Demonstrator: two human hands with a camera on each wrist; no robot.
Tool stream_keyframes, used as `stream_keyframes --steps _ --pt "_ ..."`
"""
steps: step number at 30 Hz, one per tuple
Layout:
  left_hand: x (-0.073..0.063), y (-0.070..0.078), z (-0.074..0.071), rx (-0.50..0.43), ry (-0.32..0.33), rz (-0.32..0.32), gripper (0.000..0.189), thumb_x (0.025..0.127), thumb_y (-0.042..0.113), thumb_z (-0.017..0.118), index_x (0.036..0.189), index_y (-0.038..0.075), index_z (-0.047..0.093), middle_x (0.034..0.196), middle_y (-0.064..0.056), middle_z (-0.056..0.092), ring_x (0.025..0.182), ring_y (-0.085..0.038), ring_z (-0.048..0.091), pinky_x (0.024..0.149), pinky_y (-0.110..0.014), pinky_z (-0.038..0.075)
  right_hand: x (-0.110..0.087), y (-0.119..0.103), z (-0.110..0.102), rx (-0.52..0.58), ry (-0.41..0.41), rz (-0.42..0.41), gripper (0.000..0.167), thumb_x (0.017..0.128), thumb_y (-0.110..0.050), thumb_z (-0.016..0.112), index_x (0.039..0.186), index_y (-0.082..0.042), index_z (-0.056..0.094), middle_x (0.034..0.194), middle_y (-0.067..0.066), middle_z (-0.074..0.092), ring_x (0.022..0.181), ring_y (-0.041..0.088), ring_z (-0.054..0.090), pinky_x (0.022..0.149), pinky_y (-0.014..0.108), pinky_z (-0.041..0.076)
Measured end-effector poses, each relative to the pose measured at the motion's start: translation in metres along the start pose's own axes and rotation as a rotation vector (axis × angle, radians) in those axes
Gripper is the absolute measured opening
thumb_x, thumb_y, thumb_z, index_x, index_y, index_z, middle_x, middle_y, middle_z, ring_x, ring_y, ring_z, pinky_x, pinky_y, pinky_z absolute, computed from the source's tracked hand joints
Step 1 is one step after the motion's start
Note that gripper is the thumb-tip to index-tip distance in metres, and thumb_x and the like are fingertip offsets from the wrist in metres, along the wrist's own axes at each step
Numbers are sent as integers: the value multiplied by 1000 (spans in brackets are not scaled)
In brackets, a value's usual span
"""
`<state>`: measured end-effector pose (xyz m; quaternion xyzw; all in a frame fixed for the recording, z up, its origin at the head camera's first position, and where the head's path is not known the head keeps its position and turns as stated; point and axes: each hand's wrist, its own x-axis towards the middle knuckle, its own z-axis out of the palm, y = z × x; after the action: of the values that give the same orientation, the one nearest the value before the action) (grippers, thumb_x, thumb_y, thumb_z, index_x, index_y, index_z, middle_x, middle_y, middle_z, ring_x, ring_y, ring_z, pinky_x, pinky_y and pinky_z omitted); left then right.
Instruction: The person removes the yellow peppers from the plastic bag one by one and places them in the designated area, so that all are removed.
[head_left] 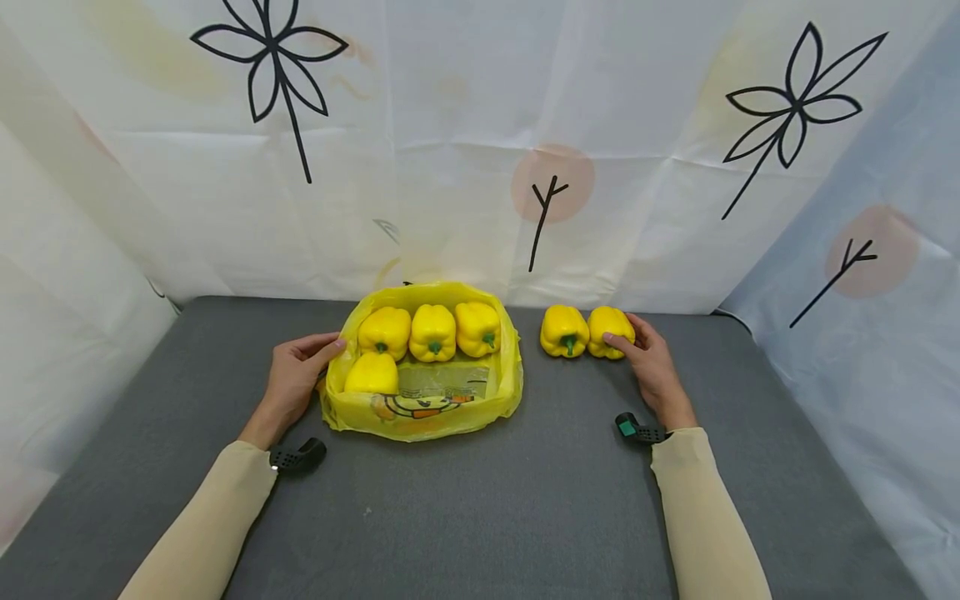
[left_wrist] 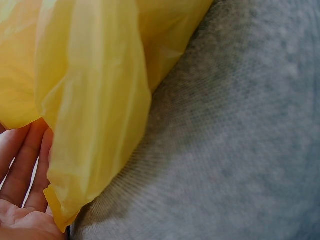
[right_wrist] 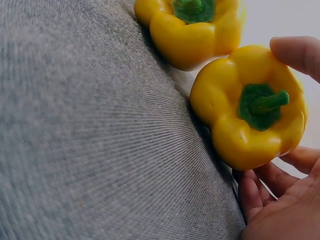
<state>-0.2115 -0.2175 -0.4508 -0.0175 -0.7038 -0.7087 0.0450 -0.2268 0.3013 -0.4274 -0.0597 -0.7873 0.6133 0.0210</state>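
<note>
A yellow plastic bag (head_left: 427,417) lies spread with its mouth up near the back of the table, several yellow bell peppers (head_left: 432,325) inside it. My left hand (head_left: 297,367) holds the bag's left rim, thumb over the edge; in the left wrist view the bag's folds (left_wrist: 95,100) partly cover the fingers. To the right of the bag, my right hand (head_left: 651,358) grips a yellow bell pepper (right_wrist: 235,120) between thumb and fingers, its green stem facing the right wrist camera. Just left of that one sits another yellow bell pepper (head_left: 564,332).
The grey table (head_left: 480,508) runs back to a white curtain (head_left: 450,167) printed with black leaf shapes. More curtain hangs along the left and right sides. Inside the bag, its bare bottom (head_left: 442,381) shows at the front right.
</note>
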Motion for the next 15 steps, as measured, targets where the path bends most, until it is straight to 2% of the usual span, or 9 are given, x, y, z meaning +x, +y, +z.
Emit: stream_keyframes --steps 15 --pt "-1 1 1 14 10 2 47 97 22 73 128 -11 64 101 11 72 93 -6 66 78 -18 57 0 -1 0 5 6 18 85 100 -26 68 163 -4 14 166 18 19 149 34 25 121 48 24"
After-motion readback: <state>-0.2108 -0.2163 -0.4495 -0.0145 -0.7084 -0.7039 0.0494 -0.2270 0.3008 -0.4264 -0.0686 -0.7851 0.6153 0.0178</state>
